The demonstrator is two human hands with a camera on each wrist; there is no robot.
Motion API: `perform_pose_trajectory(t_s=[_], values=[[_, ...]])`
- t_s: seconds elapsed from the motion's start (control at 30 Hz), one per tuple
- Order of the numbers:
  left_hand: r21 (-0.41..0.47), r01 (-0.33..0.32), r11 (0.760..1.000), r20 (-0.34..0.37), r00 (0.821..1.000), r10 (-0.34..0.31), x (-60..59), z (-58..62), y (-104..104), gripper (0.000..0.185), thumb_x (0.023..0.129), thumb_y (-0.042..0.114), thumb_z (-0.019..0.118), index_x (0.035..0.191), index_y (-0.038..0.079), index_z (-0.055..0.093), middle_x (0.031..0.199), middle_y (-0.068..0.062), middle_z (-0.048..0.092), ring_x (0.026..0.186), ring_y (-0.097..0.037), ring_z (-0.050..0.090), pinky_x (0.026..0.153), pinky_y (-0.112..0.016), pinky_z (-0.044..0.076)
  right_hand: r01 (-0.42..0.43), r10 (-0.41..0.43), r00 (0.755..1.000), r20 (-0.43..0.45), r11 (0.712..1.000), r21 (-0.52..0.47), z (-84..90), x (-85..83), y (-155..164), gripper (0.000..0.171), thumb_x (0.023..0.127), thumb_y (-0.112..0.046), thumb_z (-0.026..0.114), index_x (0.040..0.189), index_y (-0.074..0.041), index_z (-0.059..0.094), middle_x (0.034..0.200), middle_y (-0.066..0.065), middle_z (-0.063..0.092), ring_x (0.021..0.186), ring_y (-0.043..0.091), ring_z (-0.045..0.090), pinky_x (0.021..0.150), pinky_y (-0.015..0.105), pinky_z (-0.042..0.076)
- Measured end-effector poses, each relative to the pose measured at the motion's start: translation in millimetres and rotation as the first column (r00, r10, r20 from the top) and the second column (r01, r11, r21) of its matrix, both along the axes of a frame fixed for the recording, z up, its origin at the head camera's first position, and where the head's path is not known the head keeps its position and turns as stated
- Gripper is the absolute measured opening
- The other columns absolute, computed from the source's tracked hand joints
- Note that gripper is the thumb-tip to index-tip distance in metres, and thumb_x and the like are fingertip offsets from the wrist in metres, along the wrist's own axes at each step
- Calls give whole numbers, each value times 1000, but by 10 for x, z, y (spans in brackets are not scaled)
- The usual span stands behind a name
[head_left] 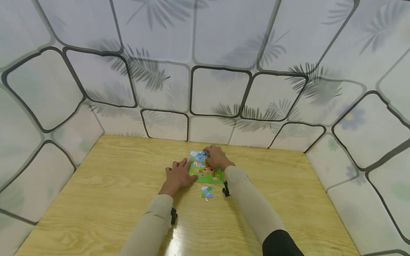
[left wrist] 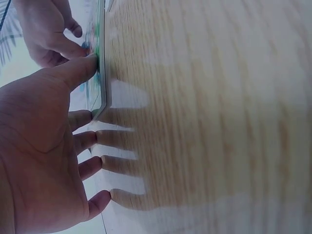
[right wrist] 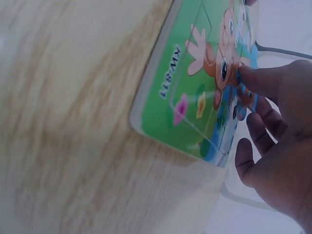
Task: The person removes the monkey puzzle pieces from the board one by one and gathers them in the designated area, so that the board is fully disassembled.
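Near the tabletop's (head_left: 112, 185) far edge, the puzzle board (head_left: 205, 170) looks mostly filled. The left hand (head_left: 178, 175) braces it flat-fingered; the right hand's (head_left: 217, 158) fingertips press a piece in. One loose piece (head_left: 206, 192) remains.

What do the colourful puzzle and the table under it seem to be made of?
The puzzle looks like printed cardboard with a glossy coat: flat, thin pale edge, bright cartoon print, cut lines between pieces. The loose piece looks the same. The table looks like pale wood or a wood-look laminate: grain lines show, and a bright sheen near the sleeves suggests a smooth, lacquered finish.
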State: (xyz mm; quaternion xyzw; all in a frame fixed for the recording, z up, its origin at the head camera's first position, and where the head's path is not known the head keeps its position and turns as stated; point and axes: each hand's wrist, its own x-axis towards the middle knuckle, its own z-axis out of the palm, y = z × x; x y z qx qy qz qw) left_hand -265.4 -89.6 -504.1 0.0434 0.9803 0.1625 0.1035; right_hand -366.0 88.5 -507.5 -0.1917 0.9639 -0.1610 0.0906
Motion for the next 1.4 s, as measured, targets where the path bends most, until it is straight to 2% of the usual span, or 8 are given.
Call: perform_pose_trajectory(t_s=[0.23, 0.37, 0.63, 0.73, 0.87, 0.97, 1.2, 1.4], values=[[-8, -1, 1000, 4, 1000, 1, -4, 5, 1, 76, 90, 58, 55, 152, 19, 33, 161, -6, 25, 140, -37, 29, 102, -66, 30, 9, -5, 1000, 25, 987, -159, 21, 53, 66, 29, 95, -22, 63, 123, -21, 61, 127, 9, 61, 118, 27, 58, 97, 46, 49], [-14, -1, 1000, 4, 1000, 1, -12, -10, -6, 77, 90, 58, 55, 152, 19, 33, 161, -7, 25, 140, -37, 29, 102, -66, 30, 11, -2, 999, 46, 979, -202, 9, 73, 93, 28, 96, -25, 61, 124, -22, 60, 130, 7, 63, 121, 26, 59, 99, 46, 49], [-7, -4, 1000, -5, 1000, 4, -15, -27, -7, 77, 90, 58, 56, 152, 19, 34, 160, -7, 26, 140, -37, 30, 102, -66, 31, -11, 7, 1000, -17, 967, -256, -15, 103, 156, 27, 96, -27, 61, 123, -22, 63, 125, 3, 67, 116, 25, 62, 97, 45, 50], [-9, -6, 1000, -5, 1000, 6, -18, -33, -7, 77, 90, 58, 56, 152, 19, 33, 161, -7, 26, 140, -37, 30, 102, -66, 31, -8, 2, 1000, -21, 957, -290, -4, 148, 198, 27, 94, -25, 63, 121, -21, 64, 114, 3, 70, 108, 23, 65, 92, 44, 52], [-15, -5, 1000, 6, 1000, 5, -22, -38, -8, 77, 90, 59, 55, 152, 19, 32, 161, -7, 25, 140, -36, 29, 102, -65, 30, -2, 1, 1000, -2, 942, -335, 8, 241, 267, 24, 93, -25, 65, 116, -19, 66, 89, -1, 69, 85, 15, 65, 79, 37, 53], [-14, -8, 1000, 14, 1000, 8, -24, -38, -8, 78, 90, 59, 55, 153, 19, 31, 161, -6, 24, 141, -36, 28, 103, -65, 29, 9, 1, 1000, 28, 936, -352, 3, 316, 326, 22, 93, -24, 65, 114, -19, 67, 80, -2, 67, 70, 13, 61, 70, 33, 50], [10, -3, 1000, 2, 1000, 3, -20, -41, -7, 78, 90, 58, 54, 153, 19, 30, 161, -8, 24, 142, -37, 27, 105, -67, 27, 19, 5, 998, 65, 934, -357, -31, 497, 474, 15, 94, -25, 64, 108, -21, 68, 104, 0, 68, 87, 12, 64, 77, 33, 53], [12, -5, 1000, -1, 1000, 5, -30, -64, -8, 77, 91, 56, 55, 153, 18, 30, 161, -8, 23, 142, -38, 26, 106, -67, 26, -5, 47, 993, 111, 935, -353, -41, 628, 603, 11, 93, -24, 65, 104, -23, 68, 95, 0, 63, 79, 12, 60, 70, 30, 50]])
